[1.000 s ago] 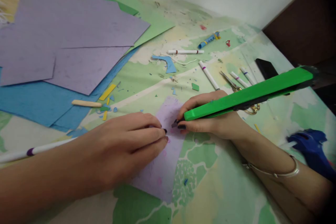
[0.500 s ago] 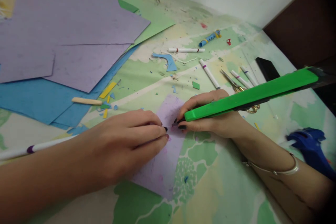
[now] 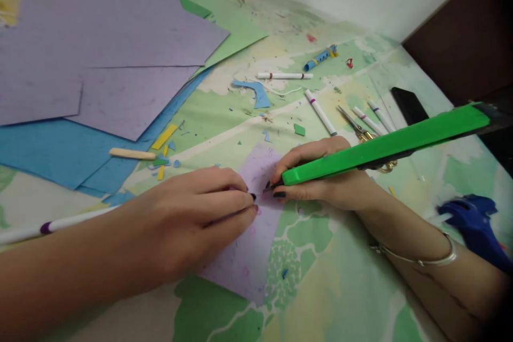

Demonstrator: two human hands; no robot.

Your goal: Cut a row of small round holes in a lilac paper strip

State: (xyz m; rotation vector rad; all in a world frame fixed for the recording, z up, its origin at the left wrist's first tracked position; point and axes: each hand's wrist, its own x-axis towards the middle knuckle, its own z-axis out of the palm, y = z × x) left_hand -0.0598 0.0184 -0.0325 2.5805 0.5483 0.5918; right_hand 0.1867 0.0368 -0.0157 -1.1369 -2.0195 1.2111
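Note:
A small purple sheet (image 3: 256,262) lies at the centre front, with faint pink marks on it. My left hand (image 3: 200,216) rests on it from the left, fingers pressed together, fingertips down on the sheet; whether they pinch anything is too small to tell. My right hand (image 3: 316,171) is closed on a green-handled cutter (image 3: 385,144), held low near its blade end. The cutter's tip touches or hovers just over the purple sheet, close beside my left fingertips. Its long body slants up to the right.
Large purple sheets (image 3: 108,26) overlap blue sheets (image 3: 60,149) at the left. A wooden stick (image 3: 132,154) and scraps lie beside them. Markers (image 3: 320,112), scissors (image 3: 356,125), a black phone (image 3: 409,105) and a blue tool (image 3: 473,224) are at the right.

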